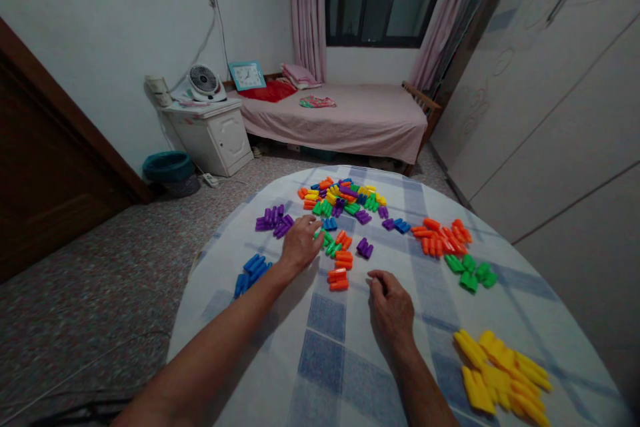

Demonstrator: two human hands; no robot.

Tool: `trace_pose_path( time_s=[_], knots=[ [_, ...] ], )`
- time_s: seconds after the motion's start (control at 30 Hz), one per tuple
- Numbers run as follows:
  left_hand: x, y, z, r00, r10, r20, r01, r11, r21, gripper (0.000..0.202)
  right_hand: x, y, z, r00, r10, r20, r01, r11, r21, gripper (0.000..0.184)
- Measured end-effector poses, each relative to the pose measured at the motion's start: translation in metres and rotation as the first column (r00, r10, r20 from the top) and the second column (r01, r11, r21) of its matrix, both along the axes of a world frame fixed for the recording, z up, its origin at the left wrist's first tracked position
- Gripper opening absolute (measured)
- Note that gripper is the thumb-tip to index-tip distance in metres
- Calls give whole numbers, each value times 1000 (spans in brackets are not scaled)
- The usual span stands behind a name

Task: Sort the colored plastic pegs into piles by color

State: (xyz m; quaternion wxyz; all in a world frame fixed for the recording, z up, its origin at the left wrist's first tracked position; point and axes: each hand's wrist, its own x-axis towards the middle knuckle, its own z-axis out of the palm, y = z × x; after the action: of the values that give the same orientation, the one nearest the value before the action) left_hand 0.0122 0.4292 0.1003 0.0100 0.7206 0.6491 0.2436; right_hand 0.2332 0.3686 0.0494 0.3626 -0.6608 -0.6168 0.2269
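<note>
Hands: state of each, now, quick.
Left hand: fingers at the green plastic pieces; holding or not cannot be told.
Right hand: loosely closed, nothing visible in it.

- Mixed heap of ribbed plastic building pieces point(340, 199): every colour jumbled together, far side of the spread.
- Green pieces point(325, 243): small loose cluster, angled, just below the heap.
- Orange pieces point(339, 277): lying flat in a short, stacked-looking column.
- Sorted groups lying apart: purple pieces point(273, 221), blue pieces point(253, 272), orange group point(440, 237), green group point(470, 272), and the largest, yellow pieces point(500, 373), overlapping.
</note>
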Motion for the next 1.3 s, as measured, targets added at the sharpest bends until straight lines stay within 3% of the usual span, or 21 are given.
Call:
trace_pose_path(
  time_s=[0.1, 0.2, 0.37, 0.6, 0.73, 0.9, 1.0, 1.13, 1.3],
  knots=[
    [23, 34, -6, 998, 40, -54, -47, 990, -132, 32, 1, -1, 0, 1000, 4, -5, -4, 1000, -3, 32],
    [35, 49, -16, 991, 63, -117, -85, 977, -195, 35, 1, -1, 0, 1000, 3, -7, -3, 1000, 4, 31],
    [35, 53, -25, 989, 57, -133, -81, 980, -180, 37, -1, -1, 0, 1000, 12, -5, -12, 1000, 23, 30],
    [28, 57, -13, 986, -34, -166, -13, 961, -277, 40, -2, -1, 0, 1000, 5, -20, -5, 1000, 30, 31],
    [28, 56, -12, 983, -23, -180, -31, 957, -288, 42, -1, 0, -1, 1000, 9, -13, -8, 1000, 29, 30],
    [28, 54, -17, 988, 53, -148, -85, 971, -224, 42, -1, 0, -1, 1000, 5, -23, -4, 1000, 22, 29],
    [33, 54, -14, 993, 103, -60, -110, 987, -117, 40, -2, -1, 0, 999, -2, -33, 3, 1000, 26, 28],
    [59, 62, 0, 997, 59, 57, -60, 998, 14, 34, -3, -1, 0, 999, 8, -50, -7, 1000, 26, 27],
    [113, 83, 7, 989, -141, -33, 140, 990, -31, 34, -3, -1, 0, 999, 19, -49, -17, 998, 52, 26]
  ],
)
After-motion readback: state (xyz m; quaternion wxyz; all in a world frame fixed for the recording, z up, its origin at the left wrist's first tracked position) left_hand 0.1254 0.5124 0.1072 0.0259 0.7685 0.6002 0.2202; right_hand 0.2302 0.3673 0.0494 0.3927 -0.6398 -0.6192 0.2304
